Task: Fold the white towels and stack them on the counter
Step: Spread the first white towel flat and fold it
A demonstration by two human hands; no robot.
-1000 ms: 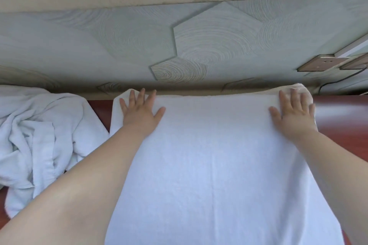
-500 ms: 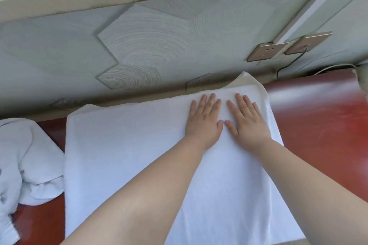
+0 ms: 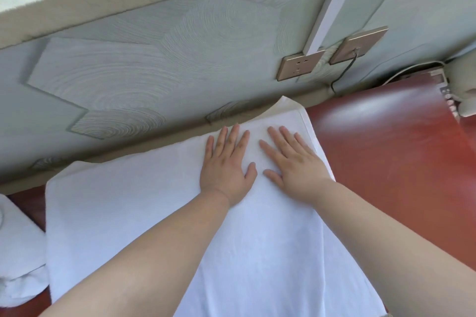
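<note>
Glossy red-brown tabletop ran along a grey-green wall patterned with swirled hexagon panels. On it a white towel lay spread flat, its far edge against the foot of the wall and its far right corner turned up a little there; its near part ran out of view at the bottom.

Both hands lay palm down on the far right part of this towel, side by side, thumbs close but apart. The left hand and the right hand had straight, slightly spread fingers, so neither grip had closed on anything; they only pressed on the cloth.

At the left edge a crumpled towel sat on the tabletop just beside the flat one. Far right on the wall were two bronze sockets, with a dark cable dropping from the right one. A white strip rose above the left one.
</note>
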